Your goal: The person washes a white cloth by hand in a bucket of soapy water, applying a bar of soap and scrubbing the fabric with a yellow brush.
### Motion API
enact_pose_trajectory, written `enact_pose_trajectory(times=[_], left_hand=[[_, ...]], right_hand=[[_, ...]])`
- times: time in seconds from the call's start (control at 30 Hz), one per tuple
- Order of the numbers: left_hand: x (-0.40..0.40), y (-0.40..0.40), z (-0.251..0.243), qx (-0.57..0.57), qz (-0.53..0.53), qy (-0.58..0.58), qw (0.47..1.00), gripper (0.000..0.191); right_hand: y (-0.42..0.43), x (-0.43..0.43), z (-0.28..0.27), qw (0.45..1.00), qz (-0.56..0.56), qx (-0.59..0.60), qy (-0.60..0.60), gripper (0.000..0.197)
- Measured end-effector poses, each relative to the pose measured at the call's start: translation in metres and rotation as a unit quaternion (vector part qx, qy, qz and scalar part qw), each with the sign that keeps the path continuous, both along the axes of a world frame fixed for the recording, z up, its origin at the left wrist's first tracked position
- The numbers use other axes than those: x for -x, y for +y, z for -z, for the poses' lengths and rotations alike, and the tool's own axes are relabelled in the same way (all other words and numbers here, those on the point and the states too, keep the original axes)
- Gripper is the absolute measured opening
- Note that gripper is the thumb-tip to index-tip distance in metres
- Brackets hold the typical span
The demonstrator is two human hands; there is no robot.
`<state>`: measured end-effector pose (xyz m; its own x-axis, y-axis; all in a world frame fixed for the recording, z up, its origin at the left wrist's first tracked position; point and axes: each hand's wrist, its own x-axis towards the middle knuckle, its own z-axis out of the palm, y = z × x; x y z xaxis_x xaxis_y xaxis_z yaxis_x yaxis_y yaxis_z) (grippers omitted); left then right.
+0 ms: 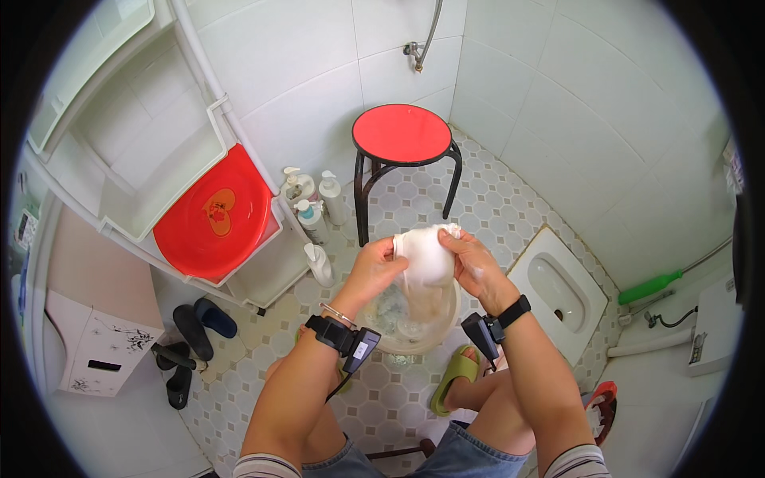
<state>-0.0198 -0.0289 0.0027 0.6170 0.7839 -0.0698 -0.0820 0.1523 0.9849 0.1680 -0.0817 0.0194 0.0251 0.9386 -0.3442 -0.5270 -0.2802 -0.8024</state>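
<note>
My left hand (380, 267) and my right hand (475, 261) hold a wet white cloth (425, 254) between them, one at each side. The cloth is stretched out, and its lower part hangs over a pale round basin (447, 331) on the floor. Sudsy water (387, 312) shows in the basin. Some foam clings to the right hand near the thumb. Black devices are strapped to both wrists.
A red-topped stool (402, 133) stands beyond the basin. Pump bottles (314, 221) stand left beside a white shelf rack holding a red basin (218, 218). A squat toilet (559, 296) lies right. Dark slippers (194, 331) are at left.
</note>
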Motion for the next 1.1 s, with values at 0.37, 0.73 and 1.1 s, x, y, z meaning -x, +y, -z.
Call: enact_pose_trajectory(times=[0.37, 0.73, 1.1], left_hand=[[0.000, 0.004, 0.017, -0.131, -0.101, 0.135, 0.977, 0.029], [-0.006, -0.006, -0.016, 0.101, -0.058, -0.050, 0.992, 0.037], [0.001, 0.004, -0.005, 0.110, -0.149, -0.110, 0.977, 0.037]], right_hand=[[-0.005, -0.002, -0.004, 0.999, 0.003, 0.001, 0.037, 0.026], [-0.005, 0.000, -0.012, 0.999, 0.046, 0.007, -0.014, 0.030], [-0.008, 0.010, -0.020, 0.994, 0.041, -0.040, -0.095, 0.031]])
